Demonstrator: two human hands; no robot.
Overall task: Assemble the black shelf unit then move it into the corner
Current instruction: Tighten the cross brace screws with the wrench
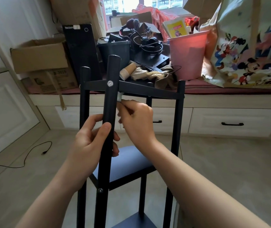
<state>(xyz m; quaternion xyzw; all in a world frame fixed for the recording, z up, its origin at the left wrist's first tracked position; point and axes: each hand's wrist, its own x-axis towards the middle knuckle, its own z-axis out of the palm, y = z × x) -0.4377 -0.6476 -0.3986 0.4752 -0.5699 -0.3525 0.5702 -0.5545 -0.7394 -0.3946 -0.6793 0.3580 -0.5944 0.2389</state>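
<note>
I'm standing over the black shelf unit (131,89), which is upright on the floor just in front of the window bench (230,96). Four posts are up and three shelves show, one below another. My left hand (90,143) is wrapped around the nearest post (110,102), thumb across the front and fingers curled behind it, a little below the top shelf. My right hand (136,119) is just beside that post on its right, fingers curled and pinching something small and pale (120,97) right under the corner of the top shelf; it is too small and blurred for me to say whether it is a tool, a fitting or a scrap of wrapping.

A silver bolt head (109,83) sits in the front of the post where the top shelf meets it, and a second, darker bolt (100,190) shows lower on the same post at the middle shelf. So I judge the frame is nearly together and I am finishing this top corner joint, steadying the post with one hand while working the underside with the other.

Next I would want that joint snug, with the post kept straight against the shelf corner so nothing binds. After that I should check the other corners before lifting. The loose cable (32,153) on the floor, left of the unit, is something to step around when I carry it to the corner.
</note>
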